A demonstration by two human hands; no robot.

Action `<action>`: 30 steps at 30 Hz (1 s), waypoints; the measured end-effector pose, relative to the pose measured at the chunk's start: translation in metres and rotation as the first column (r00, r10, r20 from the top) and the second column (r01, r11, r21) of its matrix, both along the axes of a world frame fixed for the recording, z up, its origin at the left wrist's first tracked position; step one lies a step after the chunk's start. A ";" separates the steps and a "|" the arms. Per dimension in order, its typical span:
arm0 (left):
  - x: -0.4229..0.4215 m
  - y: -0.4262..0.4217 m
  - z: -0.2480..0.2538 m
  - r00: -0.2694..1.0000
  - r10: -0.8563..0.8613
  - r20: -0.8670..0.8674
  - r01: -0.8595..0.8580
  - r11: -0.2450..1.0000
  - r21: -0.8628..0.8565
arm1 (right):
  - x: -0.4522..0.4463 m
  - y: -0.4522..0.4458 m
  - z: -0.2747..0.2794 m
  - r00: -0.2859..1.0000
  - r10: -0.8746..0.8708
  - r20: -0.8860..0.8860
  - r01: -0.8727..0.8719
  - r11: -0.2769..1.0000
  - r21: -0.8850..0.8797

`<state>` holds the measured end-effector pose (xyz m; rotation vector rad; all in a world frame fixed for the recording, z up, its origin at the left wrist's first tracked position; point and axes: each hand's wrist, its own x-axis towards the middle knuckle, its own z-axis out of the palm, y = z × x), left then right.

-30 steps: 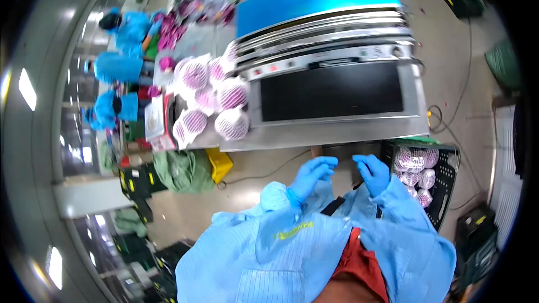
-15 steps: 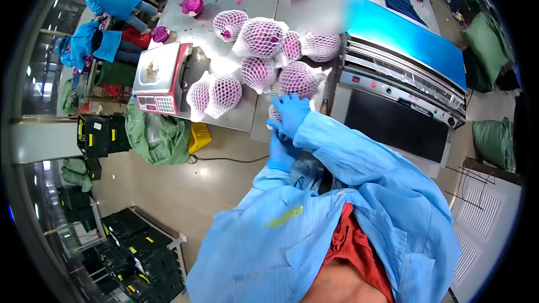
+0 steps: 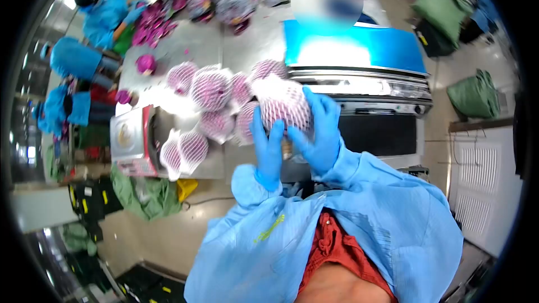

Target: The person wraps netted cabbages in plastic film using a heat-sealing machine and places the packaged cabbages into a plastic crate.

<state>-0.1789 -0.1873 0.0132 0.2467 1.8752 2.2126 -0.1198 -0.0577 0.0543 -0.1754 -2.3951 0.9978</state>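
Between my two blue-gloved hands is a purple cabbage in a white foam net (image 3: 285, 106), held up in front of the machine. My left hand (image 3: 268, 148) touches its lower left side, and my right hand (image 3: 319, 132) curves round its right side. Several other netted cabbages (image 3: 211, 91) lie close by on the metal table (image 3: 210, 45), to the left. Beside the cabbages, to the right, is the wrapping machine (image 3: 359, 87) with a blue top and a dark plate.
A red-and-silver scale (image 3: 130, 140) stands at the table's left end. Loose purple leaves (image 3: 151, 25) and a bare cabbage (image 3: 146, 64) lie farther back. Co-workers in blue (image 3: 76, 60) are at the left. Below the table edge is a green sack (image 3: 149, 193).
My hands were empty in front of the machine, then reached left to the netted cabbages. Now they hold one raised above the table. The camera view has shifted.
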 end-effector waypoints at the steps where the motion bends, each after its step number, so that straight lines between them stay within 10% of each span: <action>1: -0.014 0.030 0.012 0.995 -0.086 0.060 0.086 0.996 -0.005 | -0.005 0.026 0.006 0.998 -0.063 -0.009 0.062 0.998 -0.020; 3: -0.044 0.097 0.029 0.957 -0.233 -0.172 0.233 0.972 -0.019 | -0.021 0.086 0.005 0.977 -0.207 -0.046 0.202 0.975 -0.095; 5: -0.081 0.158 0.018 0.915 -0.325 -0.238 0.215 0.893 -0.395 | -0.037 0.153 -0.007 0.952 -0.293 -0.085 0.275 0.945 -0.178; 7: -0.094 0.215 0.028 0.882 -0.450 -0.138 0.387 0.860 -0.332 | -0.040 0.208 0.004 0.949 -0.307 0.073 0.314 0.944 -0.101; 11: -0.112 0.285 0.008 0.884 -0.466 -0.038 0.390 0.779 -0.492 | -0.046 0.303 -0.025 0.894 -0.165 0.417 0.382 0.769 -0.513; 17: -0.115 0.292 -0.005 0.847 -0.455 -0.275 0.330 0.856 -0.397 | -0.039 0.339 -0.014 0.805 0.108 0.584 0.363 0.688 -0.629; 22: -0.092 0.298 0.006 0.921 -0.373 -0.110 0.360 0.925 -0.121 | -0.033 0.325 -0.006 0.800 0.195 0.567 0.344 0.624 -0.701; 25: -0.103 0.288 -0.016 0.883 -0.413 -0.222 0.319 0.876 -0.362 | -0.023 0.321 -0.008 0.781 0.239 0.577 0.332 0.623 -0.708; 30: -0.092 0.268 0.014 0.872 -0.476 0.114 0.488 0.860 -0.150 | -0.016 0.323 -0.007 0.747 0.229 0.624 0.342 0.673 -0.656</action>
